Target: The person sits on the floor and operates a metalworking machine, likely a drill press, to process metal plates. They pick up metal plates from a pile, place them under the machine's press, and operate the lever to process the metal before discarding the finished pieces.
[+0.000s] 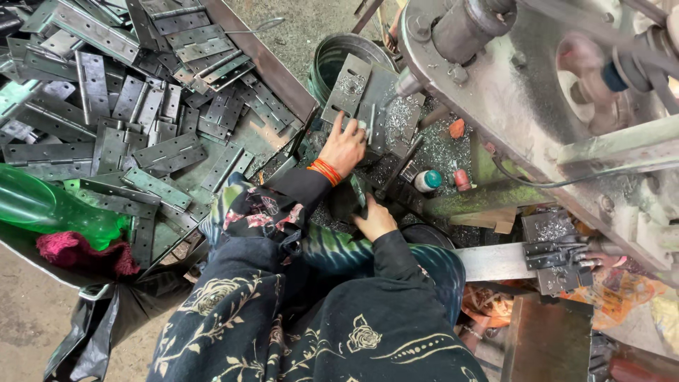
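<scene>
While the left hand [344, 147] presses flat on a grey steel hinge plate [348, 88] at frame centre, steadying it under the drill, the right hand [375, 221] curls below, its grip hidden.

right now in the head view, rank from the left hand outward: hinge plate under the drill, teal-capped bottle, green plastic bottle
1. hinge plate, under the left hand, touching its fingertips.
2. teal-capped bottle, lower right of the hand.
3. green plastic bottle, far at the picture's left edge.

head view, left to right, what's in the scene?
Green plastic bottle → pile of metal hinges → left hand on a hinge plate → small teal-capped bottle → drill press body.
</scene>
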